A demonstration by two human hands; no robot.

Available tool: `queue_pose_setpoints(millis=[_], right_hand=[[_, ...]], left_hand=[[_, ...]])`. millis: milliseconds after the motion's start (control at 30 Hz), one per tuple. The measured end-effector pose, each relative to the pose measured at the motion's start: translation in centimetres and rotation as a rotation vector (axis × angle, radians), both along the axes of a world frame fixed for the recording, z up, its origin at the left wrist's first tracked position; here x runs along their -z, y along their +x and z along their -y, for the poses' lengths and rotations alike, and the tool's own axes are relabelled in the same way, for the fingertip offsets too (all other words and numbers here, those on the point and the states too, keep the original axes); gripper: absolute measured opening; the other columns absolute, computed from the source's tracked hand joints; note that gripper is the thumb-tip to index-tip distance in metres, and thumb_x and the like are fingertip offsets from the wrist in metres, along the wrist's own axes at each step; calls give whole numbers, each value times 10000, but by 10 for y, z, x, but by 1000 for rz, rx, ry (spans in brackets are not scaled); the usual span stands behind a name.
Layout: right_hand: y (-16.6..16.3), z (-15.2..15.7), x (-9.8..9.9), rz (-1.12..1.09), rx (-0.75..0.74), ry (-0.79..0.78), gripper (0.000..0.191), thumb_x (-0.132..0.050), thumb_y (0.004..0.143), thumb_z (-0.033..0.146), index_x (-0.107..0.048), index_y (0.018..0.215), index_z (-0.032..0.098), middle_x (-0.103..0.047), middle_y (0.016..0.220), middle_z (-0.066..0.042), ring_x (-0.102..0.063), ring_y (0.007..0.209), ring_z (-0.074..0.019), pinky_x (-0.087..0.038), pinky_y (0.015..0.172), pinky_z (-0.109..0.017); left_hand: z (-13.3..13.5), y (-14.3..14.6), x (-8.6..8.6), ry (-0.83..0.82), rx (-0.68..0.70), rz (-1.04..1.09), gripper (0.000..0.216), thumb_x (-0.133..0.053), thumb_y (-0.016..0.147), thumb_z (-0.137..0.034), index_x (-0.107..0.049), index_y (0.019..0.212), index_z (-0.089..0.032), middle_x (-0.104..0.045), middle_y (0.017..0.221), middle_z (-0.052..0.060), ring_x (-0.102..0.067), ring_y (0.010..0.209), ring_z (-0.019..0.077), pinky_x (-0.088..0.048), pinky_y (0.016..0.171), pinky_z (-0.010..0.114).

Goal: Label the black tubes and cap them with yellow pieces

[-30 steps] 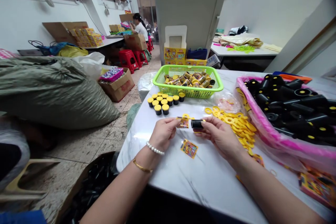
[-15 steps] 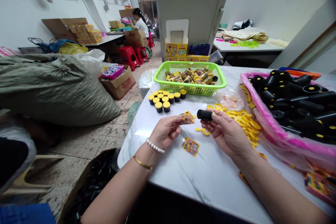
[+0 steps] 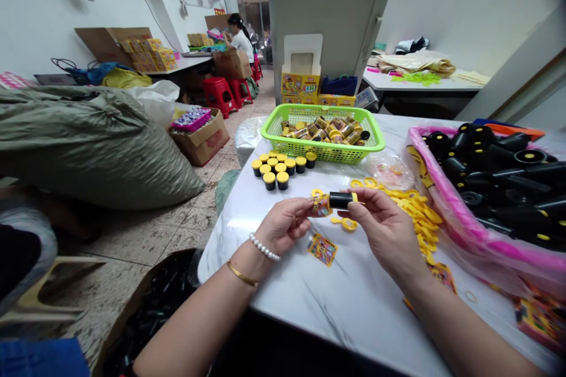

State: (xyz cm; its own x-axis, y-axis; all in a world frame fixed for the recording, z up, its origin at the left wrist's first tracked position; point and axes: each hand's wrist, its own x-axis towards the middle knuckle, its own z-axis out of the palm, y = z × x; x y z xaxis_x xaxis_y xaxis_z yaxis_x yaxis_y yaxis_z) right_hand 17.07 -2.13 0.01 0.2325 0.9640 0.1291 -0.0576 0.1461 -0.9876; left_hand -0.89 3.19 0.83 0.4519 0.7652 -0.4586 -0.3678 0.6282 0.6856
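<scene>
My left hand [image 3: 287, 225] pinches a colourful printed sleeve [image 3: 320, 206] by its left end. Against the sleeve's right end sits a black cylinder [image 3: 340, 200] with a yellow end, gripped between the thumb and fingers of my right hand [image 3: 380, 221]. Whether the cylinder has entered the sleeve I cannot tell. Below them a second printed sleeve [image 3: 323, 248] lies flat on the white marbled table [image 3: 305, 306]. A yellow ring-ended piece [image 3: 345, 223] lies just under the cylinder, and a heap of similar yellow pieces [image 3: 418, 212] spreads behind my right hand.
Several black cups with yellow lids [image 3: 282, 180] stand at the table's left edge. Behind them is a green basket [image 3: 325, 156] of wrapped cylinders. A pink-rimmed bin [image 3: 473, 235] of black cylinders fills the right. Below left is a box of black parts [image 3: 154, 300]. A co-worker [image 3: 241, 41] sits far back.
My right hand has moved slightly left, bringing the black cylinder up to the sleeve in my left hand. Its yellow end now shows. The whole view has shifted slightly.
</scene>
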Motion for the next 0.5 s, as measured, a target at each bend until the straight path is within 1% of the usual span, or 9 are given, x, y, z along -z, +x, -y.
queue_pose_setpoints(millis=[133, 267, 333, 400, 500], right_hand=[[-4, 3, -1, 22, -3, 7, 349, -771, 782, 412, -642, 1048, 227, -692, 866, -7, -693, 720, -145, -576, 656, -258], [-4, 3, -1, 12, 2, -37, 356, -776, 776, 423, -635, 1028, 216, -691, 812, -6, -700, 702, -155, -577, 671, -271], [-3, 2, -1, -51, 6, -91, 363, -770, 780, 438, -633, 1028, 212, -709, 836, -18, -708, 681, -163, -588, 666, -293], [-1, 1, -2, -158, -17, -133, 351, -760, 788, 454, -639, 1012, 212, -721, 881, -28, -715, 692, -170, -601, 679, -314], [-1, 0, -1, -288, -70, -140, 321, -748, 798, 463, -657, 978, 213, -726, 954, -34, -727, 777, -180, -608, 730, -320]], left_hand=[[1, -1, 2, 19, 9, 6, 86, -656, 840, -133, -713, 881, -82, -720, 758, 75, -491, 394, 8, -376, 361, 79], [-2, -1, 4, -11, -38, 35, 89, -669, 835, -131, -719, 894, -86, -713, 752, 54, -486, 393, -1, -343, 343, 66], [-3, -1, 6, -22, -62, 45, 69, -671, 835, -131, -710, 871, -86, -706, 741, 49, -479, 390, -1, -306, 320, 67], [-3, -1, 7, -16, -65, 53, 50, -683, 827, -128, -697, 851, -87, -693, 717, 38, -464, 384, 0, -296, 313, 72], [-2, 0, 9, 4, -41, 64, 45, -700, 817, -118, -682, 846, -89, -669, 682, 20, -438, 372, -3, -312, 322, 76]])
